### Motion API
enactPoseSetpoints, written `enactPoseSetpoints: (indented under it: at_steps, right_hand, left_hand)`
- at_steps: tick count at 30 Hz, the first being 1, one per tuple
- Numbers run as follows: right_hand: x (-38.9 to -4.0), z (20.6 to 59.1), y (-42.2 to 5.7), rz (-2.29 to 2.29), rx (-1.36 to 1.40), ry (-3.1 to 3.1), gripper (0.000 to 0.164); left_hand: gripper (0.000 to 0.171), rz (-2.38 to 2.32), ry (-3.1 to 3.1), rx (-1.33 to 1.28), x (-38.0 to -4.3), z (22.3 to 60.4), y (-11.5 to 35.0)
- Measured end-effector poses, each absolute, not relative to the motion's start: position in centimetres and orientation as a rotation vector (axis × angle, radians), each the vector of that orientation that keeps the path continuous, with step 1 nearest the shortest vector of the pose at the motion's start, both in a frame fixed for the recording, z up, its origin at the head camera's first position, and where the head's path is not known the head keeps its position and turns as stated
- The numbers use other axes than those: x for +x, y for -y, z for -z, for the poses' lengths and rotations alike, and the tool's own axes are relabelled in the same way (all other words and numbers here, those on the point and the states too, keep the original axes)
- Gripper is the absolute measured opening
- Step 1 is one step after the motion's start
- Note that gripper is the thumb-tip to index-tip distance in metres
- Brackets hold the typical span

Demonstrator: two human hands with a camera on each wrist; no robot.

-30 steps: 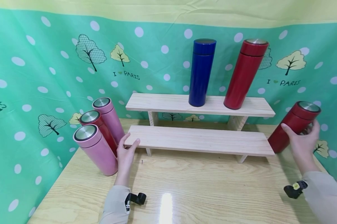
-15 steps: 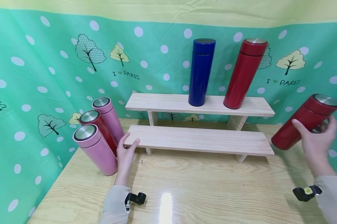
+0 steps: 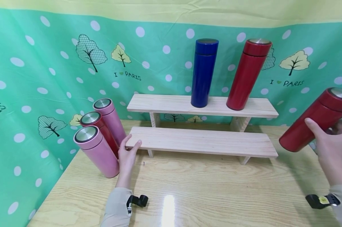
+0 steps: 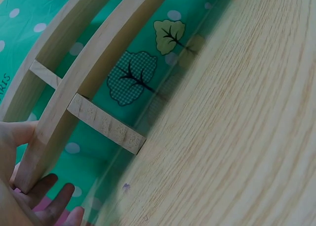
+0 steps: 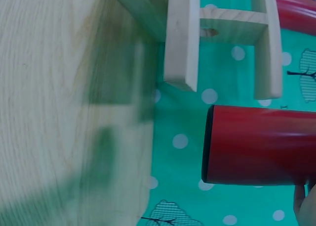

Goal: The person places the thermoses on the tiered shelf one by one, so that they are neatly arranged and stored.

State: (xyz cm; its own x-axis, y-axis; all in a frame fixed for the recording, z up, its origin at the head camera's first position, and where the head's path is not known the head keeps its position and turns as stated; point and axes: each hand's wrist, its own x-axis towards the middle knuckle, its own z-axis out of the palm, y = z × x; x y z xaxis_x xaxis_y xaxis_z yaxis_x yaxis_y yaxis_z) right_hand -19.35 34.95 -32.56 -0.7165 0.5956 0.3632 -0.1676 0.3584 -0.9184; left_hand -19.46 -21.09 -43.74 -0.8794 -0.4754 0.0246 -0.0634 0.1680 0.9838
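At the far right of the head view, my right hand grips a red thermos bottle with a silver-topped lid, tilted and raised off the table. Its dark-rimmed base shows in the right wrist view, where the bottle is beside the shelf ends. My left hand holds the left end of the lower board of a two-tier wooden shelf. In the left wrist view the thumb lies on one face of the board and the fingers reach underneath.
A blue thermos and another red thermos stand on the upper board. Left of the shelf, on the table, stand a front pink thermos, a red thermos and a rear pink thermos. A dotted green curtain hangs behind.
My right hand has lifted the red thermos from beside the shelf's right end and carried it further right, tilting it more. The left hand has stayed on the lower board.
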Motion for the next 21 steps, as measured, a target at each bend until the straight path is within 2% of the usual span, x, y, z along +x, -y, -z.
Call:
enactPoseSetpoints:
  at_steps: [21]
  right_hand:
    - [-18.2,30.4,-31.4,-1.533,-0.06,1.732,0.072]
  left_hand:
    - [0.061,1.771,2.109,0.514,-19.5,43.8,21.1]
